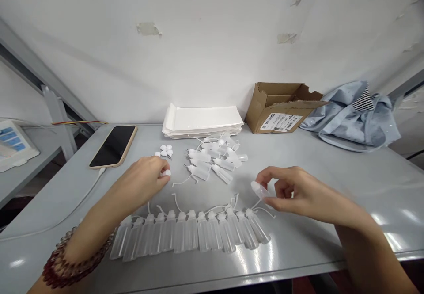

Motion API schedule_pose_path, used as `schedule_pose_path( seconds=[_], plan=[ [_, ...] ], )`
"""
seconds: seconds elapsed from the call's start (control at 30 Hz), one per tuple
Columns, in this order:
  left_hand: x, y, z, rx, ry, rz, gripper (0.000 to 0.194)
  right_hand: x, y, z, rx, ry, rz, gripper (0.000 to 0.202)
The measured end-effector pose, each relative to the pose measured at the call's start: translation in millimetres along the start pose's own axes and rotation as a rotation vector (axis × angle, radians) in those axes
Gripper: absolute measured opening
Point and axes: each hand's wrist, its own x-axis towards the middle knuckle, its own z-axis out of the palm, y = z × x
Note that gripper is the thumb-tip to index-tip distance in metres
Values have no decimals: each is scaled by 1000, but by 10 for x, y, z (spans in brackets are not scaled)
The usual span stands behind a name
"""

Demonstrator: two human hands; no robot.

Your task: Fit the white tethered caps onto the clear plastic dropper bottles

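Observation:
Between thumb and fingers, my left hand (149, 174) pinches a small white cap (166, 173), just in front of a little group of white caps (166, 151). My right hand (291, 190) is closed on a small translucent squeeze bottle (260, 189), tilted above the table. In front of both hands a row of translucent bottles (180, 234) lies side by side, with thin white straps at their tops. Farther back, at the middle, is a loose pile of similar bottles (200, 172), some showing thin needle tips.
A phone (114, 146) with a white charging cable (76, 205) lies at left. Behind the pile is a stack of white envelopes (205, 119). An open cardboard box (281, 110) and light blue cloth (357, 121) stand against the wall on the grey table (364, 188).

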Motion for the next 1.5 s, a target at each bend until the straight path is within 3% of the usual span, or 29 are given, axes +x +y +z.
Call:
schedule_pose_path(
  seconds=[0.13,0.23,0.33,0.5,0.63,0.77,0.87,1.13,1.37,1.5],
  plan=[
    [-86,187,-71,-321,38,-63,21,82,-79,143,136,167,-147,14],
    [-182,376,-75,-622,-62,0,23,139,-101,291,143,285,-298,16],
    [-256,536,-35,-757,-166,72,20,189,-92,432,52,385,-451,23],
    [-288,660,92,-814,-167,116,24,248,-109,635,-349,575,-716,26],
    [-283,678,154,-860,-173,88,22,254,-98,741,-560,679,-811,27],
    [-291,681,181,-835,-121,184,15,257,-36,783,-636,703,-824,33],
    [-289,678,191,-831,-70,242,13,271,-35,791,-523,743,-839,31],
    [-244,633,152,-990,-186,198,5,231,-117,824,-47,549,-757,26],
    [-245,581,111,-988,-201,392,13,141,-217,734,448,139,-427,22],
    [-253,561,85,-994,-282,408,13,139,-253,704,543,54,-374,25]
  ],
)
